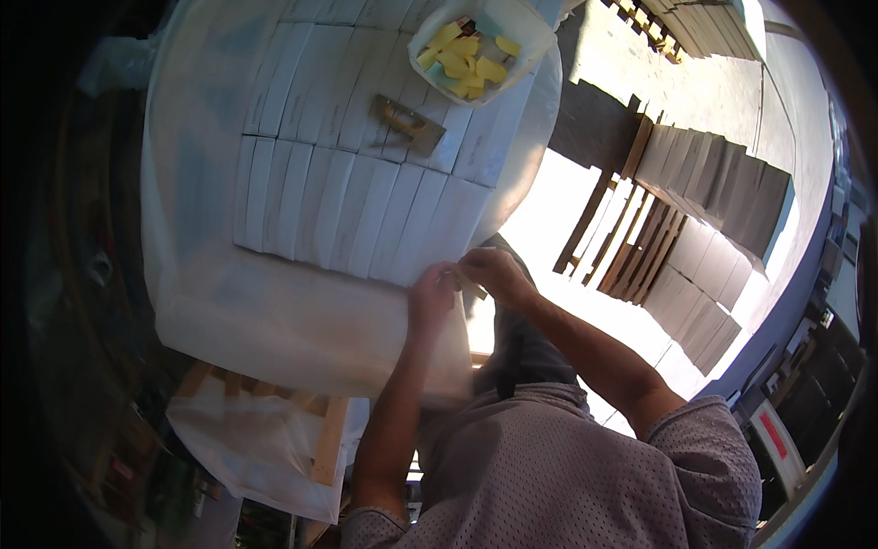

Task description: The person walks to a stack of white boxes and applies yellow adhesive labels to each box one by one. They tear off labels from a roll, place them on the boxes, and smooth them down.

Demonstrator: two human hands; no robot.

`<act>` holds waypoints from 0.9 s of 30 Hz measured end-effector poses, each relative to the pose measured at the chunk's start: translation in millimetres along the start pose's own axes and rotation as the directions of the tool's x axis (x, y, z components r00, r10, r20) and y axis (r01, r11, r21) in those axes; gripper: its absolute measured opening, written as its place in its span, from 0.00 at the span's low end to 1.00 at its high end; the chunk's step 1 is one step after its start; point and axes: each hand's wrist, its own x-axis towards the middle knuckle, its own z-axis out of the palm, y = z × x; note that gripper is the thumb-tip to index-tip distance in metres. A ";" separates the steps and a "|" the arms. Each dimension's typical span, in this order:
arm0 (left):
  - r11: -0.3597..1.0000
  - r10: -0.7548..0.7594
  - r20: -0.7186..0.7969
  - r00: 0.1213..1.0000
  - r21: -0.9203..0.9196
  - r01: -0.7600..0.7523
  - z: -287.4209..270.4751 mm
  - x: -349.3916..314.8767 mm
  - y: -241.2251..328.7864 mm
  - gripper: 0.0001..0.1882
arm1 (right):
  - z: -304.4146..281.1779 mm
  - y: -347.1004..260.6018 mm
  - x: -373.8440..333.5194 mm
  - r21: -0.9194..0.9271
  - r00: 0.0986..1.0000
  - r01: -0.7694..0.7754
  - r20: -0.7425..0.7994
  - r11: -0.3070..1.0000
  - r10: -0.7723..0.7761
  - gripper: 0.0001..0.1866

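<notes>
White flat-sided blocks or boxes (366, 210) stand packed in rows, with a translucent plastic sheet (302, 297) spread around them and down their near side. At the near right corner of the stack, my left hand (432, 297) is closed at the upper edge of the sheet. My right hand (494, 273) is just right of it, its fingers pinched together. Between the hands a thin pale strip (473, 285) shows; whether it is part of the sheet I cannot tell. The fingertips are partly hidden and slightly blurred.
A flat metal-bladed tool with a tan handle (409, 123) lies on the blocks. Beyond it sits a white plastic-lined container (526, 69) with yellow pieces. Wooden pallets (631, 242) and more stacks (713, 188) stand at right. A plastic-covered wooden frame (265, 439) is at lower left.
</notes>
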 end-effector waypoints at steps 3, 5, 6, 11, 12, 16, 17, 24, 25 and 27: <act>0.996 0.056 -0.053 0.997 0.070 -0.053 9.4 10.0 8.6 0.09 | -8.3 -7.8 3.4 -0.023 0.999 -0.014 -0.046 1.000 0.013 0.12; 0.996 0.060 -0.044 0.997 0.062 -0.057 13.5 20.5 18.1 0.08 | -16.8 -10.7 9.2 0.011 0.998 0.007 -0.056 1.000 -0.006 0.12; 0.996 0.062 -0.030 0.998 0.061 -0.060 15.9 28.1 24.4 0.07 | -20.4 -10.7 12.3 0.025 0.993 0.024 -0.119 0.999 -0.021 0.12; 0.943 0.276 -0.135 0.952 0.228 -0.241 31.6 82.4 74.4 0.07 | -63.8 6.8 48.2 0.473 0.885 0.132 -0.451 0.871 0.112 0.14; 0.937 0.303 -0.171 0.938 0.234 -0.260 33.8 100.0 89.7 0.07 | -79.5 13.2 58.3 0.547 0.839 0.187 -0.521 0.816 0.157 0.14; 0.894 0.433 -0.175 0.884 0.204 -0.398 47.4 180.5 158.5 0.09 | -115.2 37.7 79.2 0.586 0.735 0.268 -0.637 0.764 0.231 0.14; 0.893 0.421 -0.130 0.898 0.234 -0.384 50.3 202.1 176.5 0.10 | -115.7 41.0 79.8 0.568 0.724 0.196 -0.634 0.799 0.273 0.15; 0.854 0.495 -0.176 0.851 0.279 -0.439 31.7 225.7 187.4 0.14 | -61.1 41.2 63.9 0.230 0.847 0.013 -0.519 0.973 0.112 0.16; 0.909 0.407 -0.202 0.891 0.185 -0.374 17.6 215.1 173.6 0.13 | -50.1 43.2 67.7 0.201 0.873 -0.028 -0.471 0.979 0.122 0.16; 0.973 0.231 -0.256 0.939 0.080 -0.217 -19.2 187.7 133.1 0.13 | -26.0 53.4 72.8 0.085 0.909 -0.050 -0.409 0.995 0.080 0.14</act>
